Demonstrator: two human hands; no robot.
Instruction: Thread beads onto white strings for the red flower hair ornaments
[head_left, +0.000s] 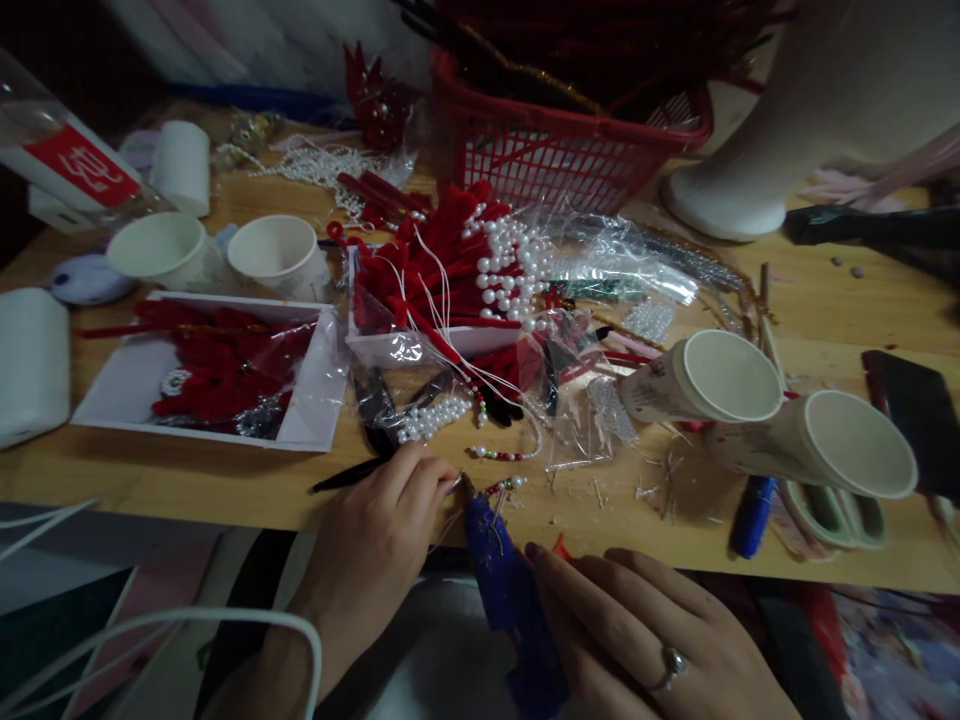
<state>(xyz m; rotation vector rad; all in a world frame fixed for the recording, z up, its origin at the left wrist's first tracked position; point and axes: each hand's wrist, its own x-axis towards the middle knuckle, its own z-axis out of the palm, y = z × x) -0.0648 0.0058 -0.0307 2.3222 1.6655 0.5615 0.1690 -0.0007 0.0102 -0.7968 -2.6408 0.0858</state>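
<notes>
My right hand [645, 630], with a ring on one finger, is wrapped around a blue glue gun [491, 570] that has an orange trigger and dried glue strands on its front. Its metal nozzle points up and away, close to the fingertips of my left hand [382, 520]. Those fingers are closed in a pinch on what looks like the white end of a beaded cord [504, 487]. Red and white beads of this cord show just beyond the nozzle. Another beaded cord end [495, 455] lies slightly farther back on the table. The glue gun's rear is partly hidden by my right hand.
White boxes hold red fuzzy pieces [232, 370] and red stems with pearl sprays [510, 260]. Paper cups [731, 375] stand right and left. Behind are a red basket [555, 150] and a bottle [82, 160]. Scissors [832, 515] and a phone [915, 420] lie right.
</notes>
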